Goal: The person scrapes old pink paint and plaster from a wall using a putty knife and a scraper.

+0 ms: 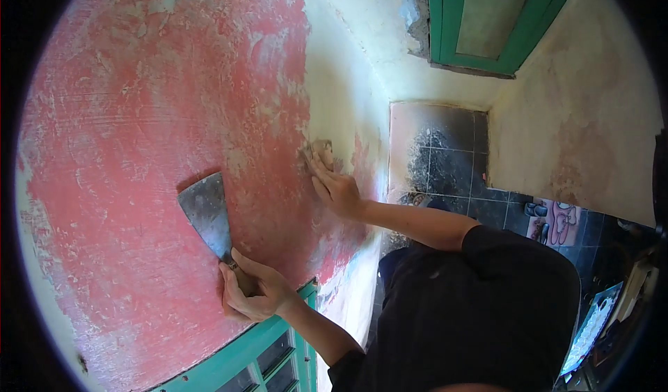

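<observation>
My left hand (254, 288) is wrapped around the handle of a putty knife (209, 214). Its wide, worn grey metal blade points up and left, lying against or close to the pink wall (125, 218). Higher and farther right, my right hand (337, 190) has its fingers against the wall, at the border between pink paint and a cream patch (337, 79). A small beige-brown piece (322, 148) shows at those fingertips; its kind is not clear. The pink paint is scuffed, with pale spots and scratches.
Below the left hand is a green frame with glass panes (261, 357). Another green frame (501, 27) stands at the upper right, beside broken plaster. Dark floor tiles (452, 173) carry pale debris near the wall. A pink mat (563, 221) lies farther right.
</observation>
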`<state>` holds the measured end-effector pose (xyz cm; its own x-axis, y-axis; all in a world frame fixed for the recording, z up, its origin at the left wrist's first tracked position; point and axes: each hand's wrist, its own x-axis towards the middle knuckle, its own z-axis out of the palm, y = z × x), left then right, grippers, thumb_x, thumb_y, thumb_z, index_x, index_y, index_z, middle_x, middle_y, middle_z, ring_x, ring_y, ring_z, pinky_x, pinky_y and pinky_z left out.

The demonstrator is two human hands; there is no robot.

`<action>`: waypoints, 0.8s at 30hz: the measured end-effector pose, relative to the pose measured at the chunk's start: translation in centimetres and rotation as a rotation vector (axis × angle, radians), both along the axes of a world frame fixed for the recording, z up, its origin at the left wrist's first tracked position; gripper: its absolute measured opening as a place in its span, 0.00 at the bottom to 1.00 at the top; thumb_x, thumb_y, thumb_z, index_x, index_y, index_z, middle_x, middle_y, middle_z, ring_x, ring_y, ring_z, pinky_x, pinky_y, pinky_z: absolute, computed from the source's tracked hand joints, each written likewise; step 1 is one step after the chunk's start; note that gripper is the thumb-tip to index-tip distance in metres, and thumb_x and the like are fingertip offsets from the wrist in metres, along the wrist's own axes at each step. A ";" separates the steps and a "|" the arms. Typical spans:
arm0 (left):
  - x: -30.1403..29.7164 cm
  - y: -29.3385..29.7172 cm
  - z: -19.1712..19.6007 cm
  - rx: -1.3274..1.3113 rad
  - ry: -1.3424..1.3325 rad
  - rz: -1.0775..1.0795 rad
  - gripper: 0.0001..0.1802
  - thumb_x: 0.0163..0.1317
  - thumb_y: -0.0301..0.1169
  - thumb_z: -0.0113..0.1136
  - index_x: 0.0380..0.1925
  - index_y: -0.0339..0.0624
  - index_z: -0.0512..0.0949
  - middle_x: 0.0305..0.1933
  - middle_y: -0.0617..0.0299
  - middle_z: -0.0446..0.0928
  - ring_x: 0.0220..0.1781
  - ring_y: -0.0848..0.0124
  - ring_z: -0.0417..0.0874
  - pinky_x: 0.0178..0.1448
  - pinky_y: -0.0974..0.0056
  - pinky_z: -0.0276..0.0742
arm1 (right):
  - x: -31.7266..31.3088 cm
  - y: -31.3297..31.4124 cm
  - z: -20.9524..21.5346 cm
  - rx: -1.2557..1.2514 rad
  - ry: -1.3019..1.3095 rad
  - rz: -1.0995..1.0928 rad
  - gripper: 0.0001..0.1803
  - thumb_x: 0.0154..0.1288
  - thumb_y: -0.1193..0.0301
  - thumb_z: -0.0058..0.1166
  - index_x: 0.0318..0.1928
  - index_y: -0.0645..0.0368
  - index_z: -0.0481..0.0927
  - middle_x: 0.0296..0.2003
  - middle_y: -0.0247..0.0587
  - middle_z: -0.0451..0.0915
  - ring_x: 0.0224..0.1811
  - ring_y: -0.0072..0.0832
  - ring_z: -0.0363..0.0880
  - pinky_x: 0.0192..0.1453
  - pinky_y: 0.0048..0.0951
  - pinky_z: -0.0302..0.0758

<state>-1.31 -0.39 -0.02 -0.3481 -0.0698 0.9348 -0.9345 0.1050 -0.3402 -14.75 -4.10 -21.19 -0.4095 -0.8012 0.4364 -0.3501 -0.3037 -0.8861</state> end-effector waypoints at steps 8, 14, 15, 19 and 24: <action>-0.3 0.2 0.5 0.032 0.044 -0.073 0.19 0.51 0.31 0.83 0.38 0.42 0.81 0.37 0.64 0.87 0.35 0.68 0.84 0.35 0.66 0.79 | -12.0 -12.1 4.5 0.149 -0.189 -0.203 0.27 0.77 0.62 0.44 0.73 0.55 0.67 0.29 0.65 0.80 0.34 0.60 0.81 0.38 0.51 0.75; -0.3 1.0 0.8 0.149 0.056 -0.122 0.18 0.51 0.30 0.82 0.37 0.42 0.81 0.37 0.63 0.88 0.36 0.69 0.83 0.37 0.67 0.79 | -1.9 -3.1 3.5 -0.016 -0.186 -0.211 0.28 0.76 0.63 0.50 0.74 0.50 0.67 0.33 0.55 0.84 0.27 0.50 0.82 0.36 0.42 0.78; -0.2 1.2 0.8 0.148 0.054 -0.128 0.18 0.51 0.30 0.82 0.37 0.42 0.81 0.37 0.63 0.88 0.36 0.69 0.83 0.37 0.67 0.79 | 0.2 -0.4 2.8 0.042 -0.116 -0.144 0.28 0.75 0.67 0.51 0.73 0.49 0.69 0.52 0.52 0.77 0.35 0.49 0.85 0.40 0.39 0.82; 0.1 1.0 0.4 0.124 -0.021 -0.120 0.18 0.51 0.30 0.82 0.36 0.42 0.80 0.36 0.63 0.88 0.35 0.70 0.81 0.37 0.67 0.77 | 1.1 -0.3 1.2 -0.062 -0.016 -0.191 0.27 0.74 0.70 0.52 0.72 0.48 0.71 0.70 0.47 0.70 0.53 0.48 0.84 0.52 0.39 0.83; 0.4 0.8 0.3 0.102 -0.076 -0.099 0.19 0.50 0.29 0.83 0.36 0.42 0.79 0.35 0.63 0.88 0.34 0.71 0.78 0.36 0.69 0.74 | -4.4 -5.3 5.9 0.219 -0.259 -0.218 0.22 0.74 0.66 0.52 0.66 0.54 0.77 0.54 0.62 0.79 0.59 0.59 0.73 0.62 0.47 0.72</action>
<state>-0.94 0.44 0.32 -0.4273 -0.1250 0.8954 -0.8899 0.2332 -0.3921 -19.14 -9.38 -15.33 -0.6543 -0.7458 0.1251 -0.1419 -0.0414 -0.9890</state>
